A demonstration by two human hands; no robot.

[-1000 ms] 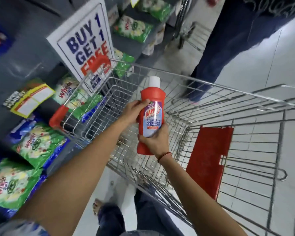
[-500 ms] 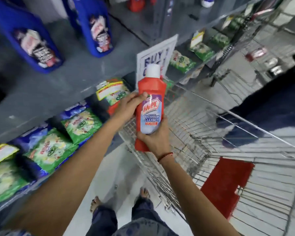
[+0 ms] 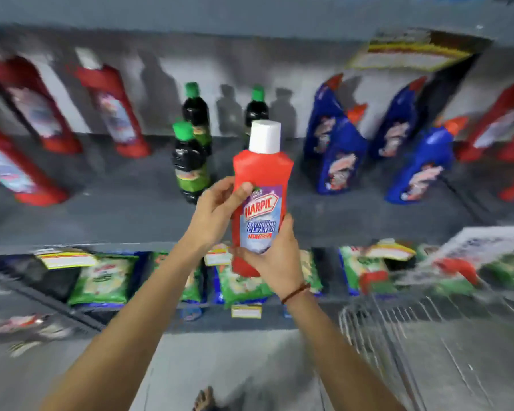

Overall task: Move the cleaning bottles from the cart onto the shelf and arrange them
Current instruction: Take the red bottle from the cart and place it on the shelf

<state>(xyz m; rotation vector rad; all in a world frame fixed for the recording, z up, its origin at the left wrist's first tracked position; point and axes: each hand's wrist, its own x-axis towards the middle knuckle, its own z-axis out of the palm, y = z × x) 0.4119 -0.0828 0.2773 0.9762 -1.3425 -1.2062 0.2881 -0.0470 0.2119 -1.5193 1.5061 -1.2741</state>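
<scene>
I hold a red Harpic bathroom cleaner bottle (image 3: 260, 185) with a white cap upright in front of the grey shelf (image 3: 125, 209). My left hand (image 3: 215, 210) grips its left side near the label. My right hand (image 3: 272, 255) wraps its lower part from the right; the bottle's base is partly hidden behind it. On the shelf behind stand dark bottles with green caps (image 3: 190, 161), red bottles (image 3: 113, 111) at the left and blue bottles (image 3: 336, 149) at the right. The wire cart (image 3: 398, 327) shows at the lower right, blurred.
The lower shelf holds green detergent packs (image 3: 104, 277) and yellow price tags (image 3: 246, 311). A white promotional sign (image 3: 484, 247) leans at the right above the cart. More red bottles (image 3: 505, 126) stand at the far right. Grey floor and my bare foot (image 3: 205, 400) lie below.
The view has swung left from the cart to face the shelf. Both hands have carried the red bottle up and over, from above the cart to in front of the shelf.
</scene>
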